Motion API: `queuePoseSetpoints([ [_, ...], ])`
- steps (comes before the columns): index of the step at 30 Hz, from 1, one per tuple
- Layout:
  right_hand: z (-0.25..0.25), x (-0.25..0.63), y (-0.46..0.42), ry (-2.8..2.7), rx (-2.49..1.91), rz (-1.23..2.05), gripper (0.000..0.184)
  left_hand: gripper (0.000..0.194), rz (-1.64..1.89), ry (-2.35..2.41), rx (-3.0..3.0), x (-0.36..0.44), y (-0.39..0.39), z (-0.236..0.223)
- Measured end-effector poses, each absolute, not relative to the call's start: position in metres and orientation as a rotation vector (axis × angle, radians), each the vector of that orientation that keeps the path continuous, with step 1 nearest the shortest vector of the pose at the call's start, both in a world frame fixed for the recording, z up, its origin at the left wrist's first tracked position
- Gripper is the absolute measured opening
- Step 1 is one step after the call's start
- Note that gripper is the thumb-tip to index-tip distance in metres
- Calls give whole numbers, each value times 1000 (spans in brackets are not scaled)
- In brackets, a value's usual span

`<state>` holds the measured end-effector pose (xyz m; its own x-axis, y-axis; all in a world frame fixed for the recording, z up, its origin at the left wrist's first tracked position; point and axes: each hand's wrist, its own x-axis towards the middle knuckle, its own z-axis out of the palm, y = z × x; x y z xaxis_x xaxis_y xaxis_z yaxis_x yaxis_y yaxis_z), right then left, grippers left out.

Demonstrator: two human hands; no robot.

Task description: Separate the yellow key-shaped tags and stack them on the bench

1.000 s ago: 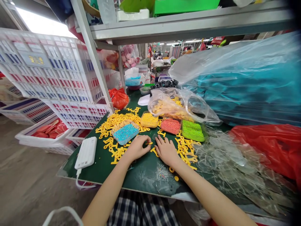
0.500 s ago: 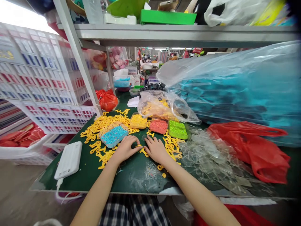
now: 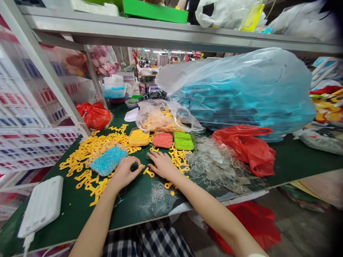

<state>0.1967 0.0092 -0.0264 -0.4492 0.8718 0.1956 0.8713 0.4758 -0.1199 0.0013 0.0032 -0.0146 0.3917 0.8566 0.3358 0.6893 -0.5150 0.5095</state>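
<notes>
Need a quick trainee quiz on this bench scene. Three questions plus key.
1. True or false: the left hand is nearer the blue tray than the right hand is.
2. Which lies between the yellow tray and the green tray? A) blue tray B) coral tray C) red bag
3. Fill the blank: the power bank lies on the ___ hand's side.

Key: 1 true; 2 B; 3 left.
</notes>
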Motion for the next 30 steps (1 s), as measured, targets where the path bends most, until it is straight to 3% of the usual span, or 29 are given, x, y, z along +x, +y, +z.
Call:
queuePoseSetpoints([
  [6, -15, 205, 14, -2323, -1539, -51, 41, 30, 844, 1342, 2380, -1, 4, -15],
  [13, 3, 243, 27, -1879, -1908, -138, 35, 31, 843, 1339, 2381, -2, 3, -13],
  [30, -10, 303, 42, -1620, -2217, -28, 25, 29, 829, 1306, 2403, -6, 3, -11],
])
